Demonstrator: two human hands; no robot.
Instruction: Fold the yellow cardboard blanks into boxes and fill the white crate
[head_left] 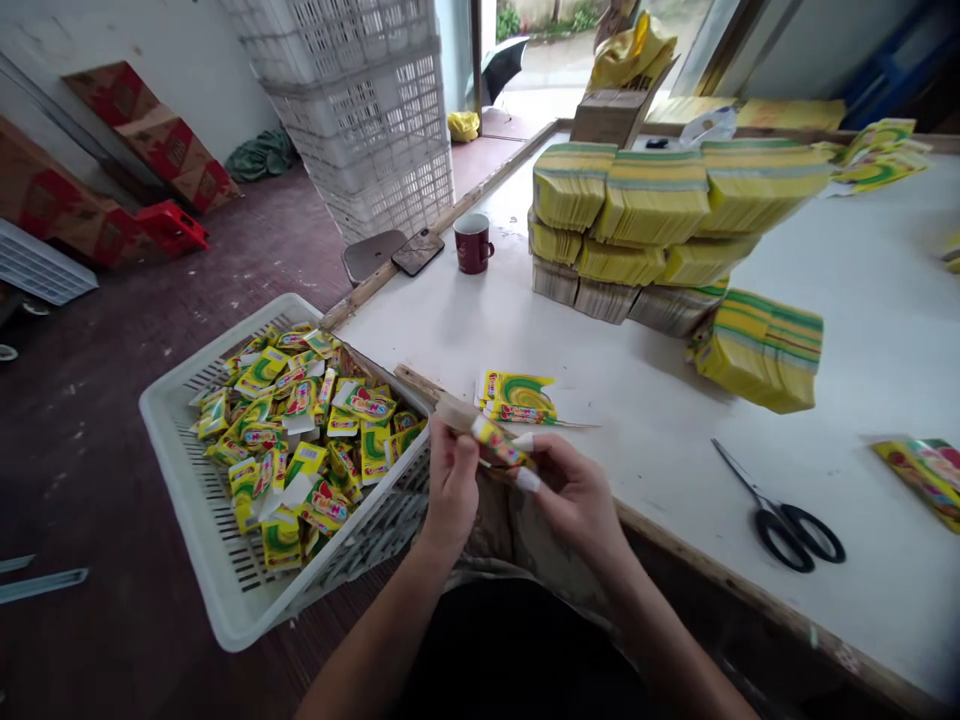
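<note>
Between my two hands, over the table's front edge, is a small yellow printed carton (498,443) with a pale flap standing out at its left end. My left hand (454,480) pinches its left end. At the right end, the fingers of my right hand (574,490) close on it, with white coverings on the fingertips. A few flat yellow-green cartons (521,397) lie on the table just beyond. Left of my hands, a white plastic basket (247,625) holds many folded cartons of the same print, some with white flaps sticking out.
Stacked bundles of flat cartons (652,200) stand on the white table (637,440), with a loose bundle (757,350) in front. Black-handled scissors (784,520) lie at right. A maroon mug (473,245) and a phone (418,252) sit near the left edge. Tall white crates (360,110) stand behind.
</note>
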